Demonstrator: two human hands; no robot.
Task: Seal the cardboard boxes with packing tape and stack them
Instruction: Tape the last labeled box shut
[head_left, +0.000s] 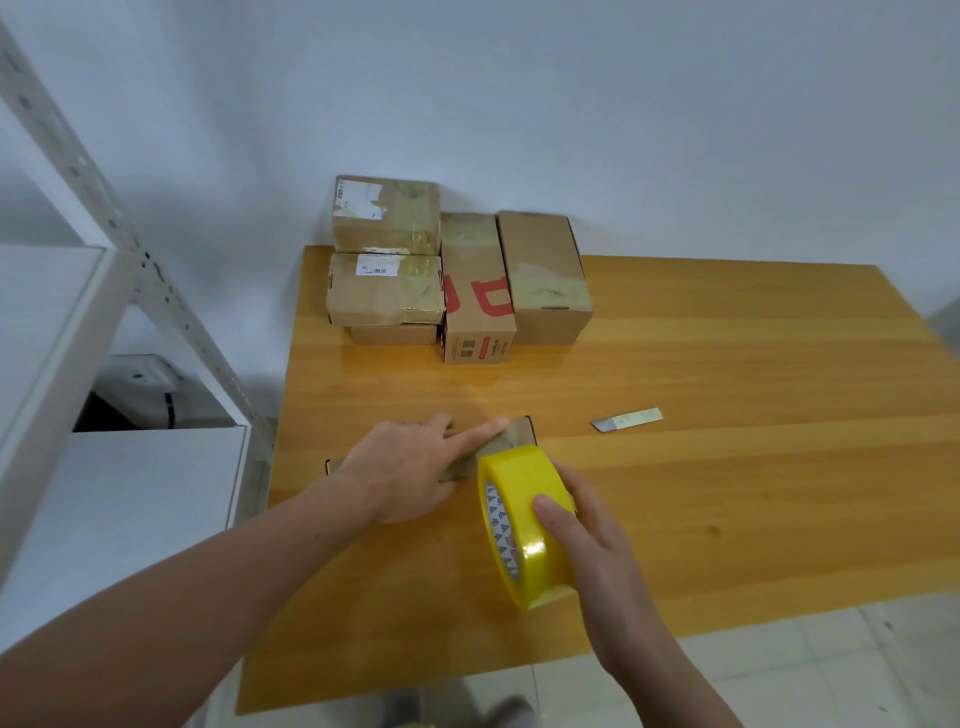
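Note:
A low cardboard box (519, 431) lies on the wooden table (727, 493) in front of me, mostly hidden under my left hand (410, 467). That hand lies flat on the box, its index finger stretched out along a strip of tape on the lid. My right hand (582, 530) grips a yellow roll of packing tape (524, 525) just right of the box, the thumb lying over the roll's outer face. At the table's far left stand several taped boxes: a stack of three (384, 260), a tall box with red print (475, 291) and a plain box (545, 275).
A small cutter blade (627, 419) lies on the table to the right of the box. A white metal shelf rack (104, 249) stands at the left, close to the table's edge. A white wall runs behind the table. Tiled floor shows below the front edge.

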